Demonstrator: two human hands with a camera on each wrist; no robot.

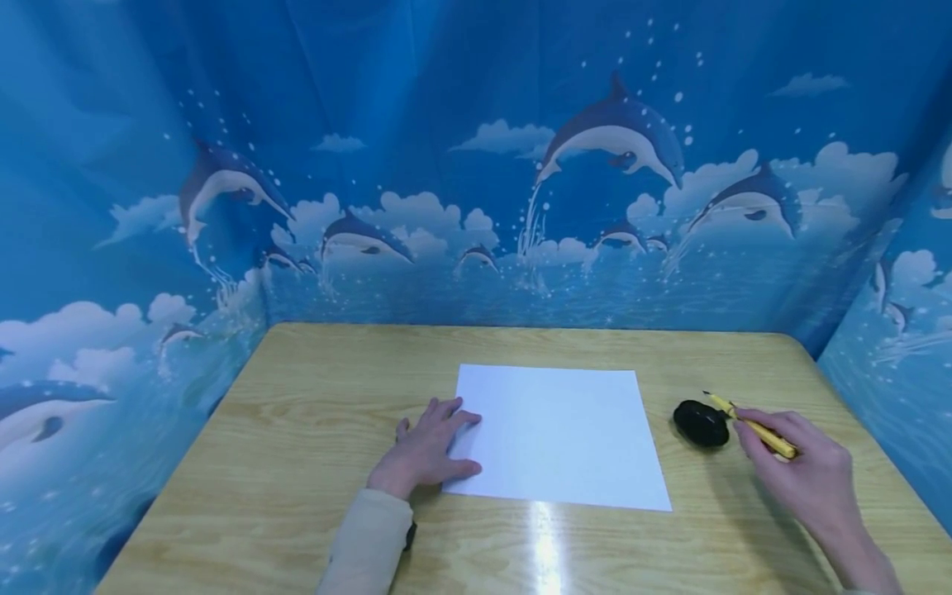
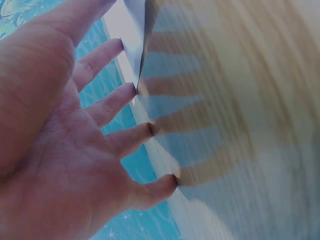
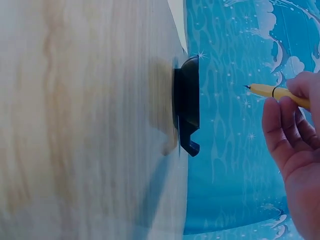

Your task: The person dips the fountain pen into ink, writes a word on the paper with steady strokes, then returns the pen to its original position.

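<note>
A blank white sheet of paper [image 1: 558, 438] lies flat on the wooden table. The left hand [image 1: 424, 450] rests at its left edge, fingers spread, with thumb and some fingertips on the paper; in the left wrist view the fingertips [image 2: 115, 46] meet the tabletop and the sheet's edge. To the right of the paper, the right hand [image 1: 806, 471] pinches a yellow pen [image 1: 769, 438] above the table, its dark pointed nib up and to the left. Just beyond the hand sits a rounded black pen stand [image 1: 701, 423] with a short angled arm [image 3: 190, 145]. The pen overlaps the stand in the head view.
The light wood-grain table [image 1: 335, 372] has rounded far corners. A blue curtain [image 1: 461, 165] printed with dolphins and clouds hangs behind it and along both sides. Light reflects off the tabletop in front of the paper.
</note>
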